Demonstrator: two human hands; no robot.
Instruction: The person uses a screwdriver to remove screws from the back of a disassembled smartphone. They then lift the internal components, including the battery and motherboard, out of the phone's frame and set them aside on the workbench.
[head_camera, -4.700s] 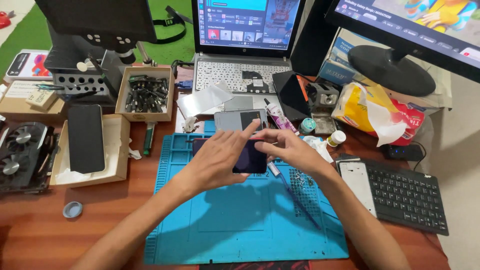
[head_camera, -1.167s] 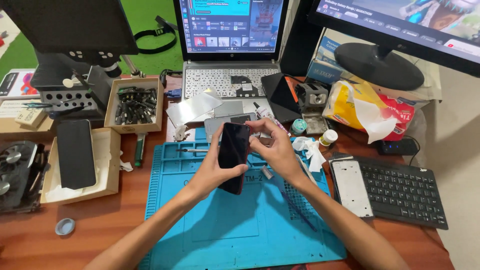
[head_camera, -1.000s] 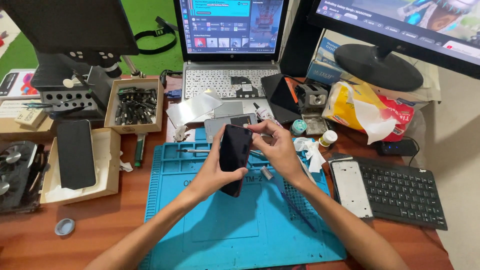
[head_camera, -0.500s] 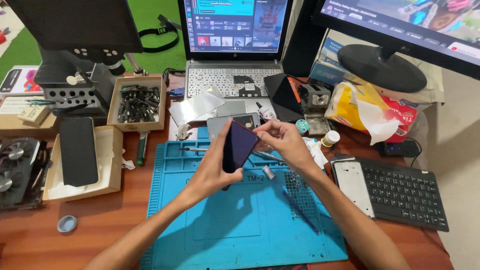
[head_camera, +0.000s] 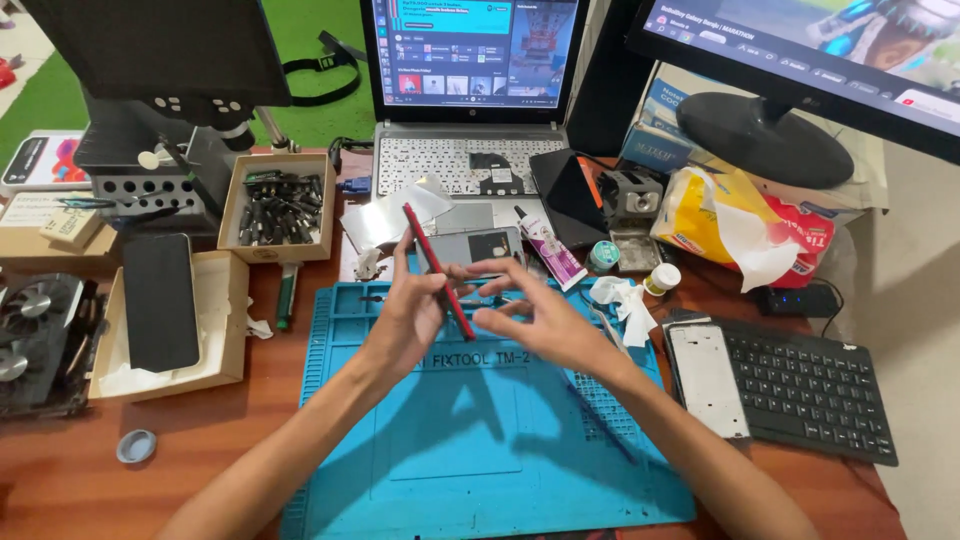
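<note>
Currently the left hand (head_camera: 405, 315) grips a red-edged phone (head_camera: 437, 270) edge-on above the blue repair mat (head_camera: 480, 440), right hand (head_camera: 545, 320) open-fingered beside it, work apparently mid-way.

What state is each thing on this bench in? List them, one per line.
Red phone: held edge-on in the left hand, tilted, above the blue mat.
Right hand: fingers spread beside the phone, holding nothing.
Laptop: lid open, screen lit.
Monitor: switched on.
Black phone: lying flat in an open box, screen dark.
Wooden box of bits: open, filled.
</note>
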